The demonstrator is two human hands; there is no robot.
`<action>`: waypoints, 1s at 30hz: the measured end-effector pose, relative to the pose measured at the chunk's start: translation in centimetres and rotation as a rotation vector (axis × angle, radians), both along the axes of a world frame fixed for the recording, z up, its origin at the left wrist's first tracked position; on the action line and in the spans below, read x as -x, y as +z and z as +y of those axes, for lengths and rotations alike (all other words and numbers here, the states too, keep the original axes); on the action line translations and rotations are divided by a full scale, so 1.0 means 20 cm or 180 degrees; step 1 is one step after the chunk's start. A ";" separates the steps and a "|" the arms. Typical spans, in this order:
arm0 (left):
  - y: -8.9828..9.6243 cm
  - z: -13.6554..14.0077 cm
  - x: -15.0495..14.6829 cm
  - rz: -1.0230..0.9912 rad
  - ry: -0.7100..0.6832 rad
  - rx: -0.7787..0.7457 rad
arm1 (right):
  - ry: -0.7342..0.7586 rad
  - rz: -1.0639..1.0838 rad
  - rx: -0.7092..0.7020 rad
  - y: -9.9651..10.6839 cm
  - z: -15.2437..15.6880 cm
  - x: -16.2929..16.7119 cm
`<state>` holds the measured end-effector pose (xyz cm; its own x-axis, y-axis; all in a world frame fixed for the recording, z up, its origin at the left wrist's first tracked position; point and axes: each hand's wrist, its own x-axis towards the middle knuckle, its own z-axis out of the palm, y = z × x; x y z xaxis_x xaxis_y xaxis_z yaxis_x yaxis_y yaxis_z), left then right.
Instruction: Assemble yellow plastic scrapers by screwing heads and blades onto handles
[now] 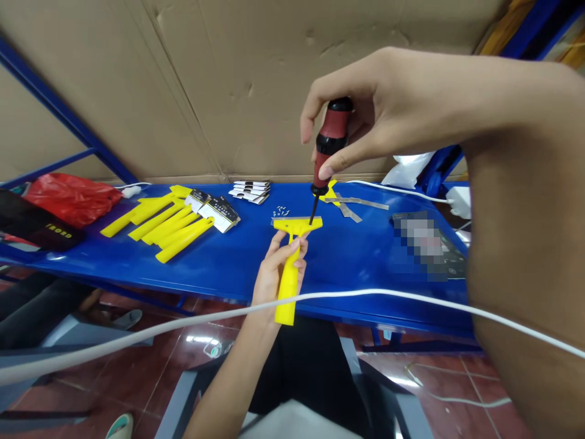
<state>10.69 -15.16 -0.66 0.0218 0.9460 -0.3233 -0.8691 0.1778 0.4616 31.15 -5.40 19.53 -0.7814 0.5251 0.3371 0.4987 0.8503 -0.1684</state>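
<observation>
The left hand [267,274] has its fingers closed around the neck of a yellow scraper [287,289], held over the near edge of the blue bench [361,262], head outward. Above the scraper, the right hand [372,91] has thumb and fingers closed on a screwdriver [333,125], one finger raised off the handle; the tip appears to meet the right end of the scraper's head. Fastening there seems under way; whether a screw is seated cannot be told. Left of the scraper lie several yellow tools [171,227], printed cards [223,217] at their far ends, probably finished. Beyond the scraper's head, small loose pieces [280,213] and, farther right, flat strips [365,202] presumably remain to be used.
</observation>
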 end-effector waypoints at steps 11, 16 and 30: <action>0.02 0.00 -0.01 -0.0045 0.0066 0.0014 | -0.0039 -0.0156 0.0214 0.03 -0.02 -0.02; 0.01 0.00 0.00 -0.0055 0.0079 -0.0018 | 0.0053 0.0090 0.0144 0.02 -0.04 -0.01; 0.02 0.00 -0.01 0.0014 0.0023 0.0076 | -0.0406 -0.0132 -0.0132 0.03 -0.04 -0.01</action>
<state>10.86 -15.13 -0.19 0.0135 0.9381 -0.3460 -0.8684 0.1826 0.4611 31.42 -6.14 20.13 -0.7230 0.6072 0.3295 0.6089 0.7854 -0.1114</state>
